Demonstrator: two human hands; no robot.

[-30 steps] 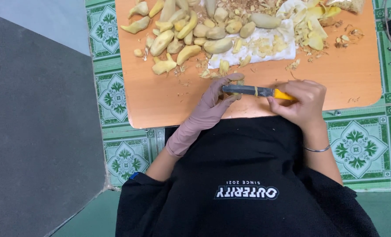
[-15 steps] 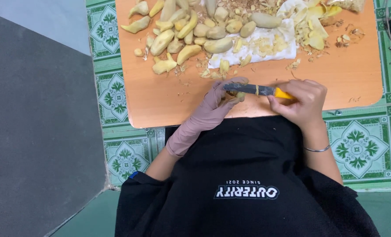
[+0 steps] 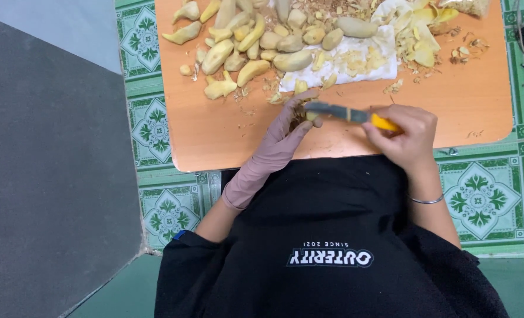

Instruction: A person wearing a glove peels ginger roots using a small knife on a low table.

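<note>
Head view | left hand (image 3: pixel 285 132), in a pink glove, fingers closed on a small root piece (image 3: pixel 300 113) above the orange table (image 3: pixel 226 135) | right hand (image 3: pixel 406 135) clamped on a yellow-handled knife (image 3: pixel 347 113), blade touching the piece | peeled roots (image 3: pixel 262 41) piled behind on the table

Your orange tabletop (image 3: pixel 226 132) carries a heap of pale yellow peeled pieces (image 3: pixel 256 41) along its far edge, beside a white cloth (image 3: pixel 365 62) strewn with peelings (image 3: pixel 418 29). Green patterned floor tiles (image 3: pixel 480 197) surround it; a grey wall (image 3: pixel 44 171) stands alongside.
</note>
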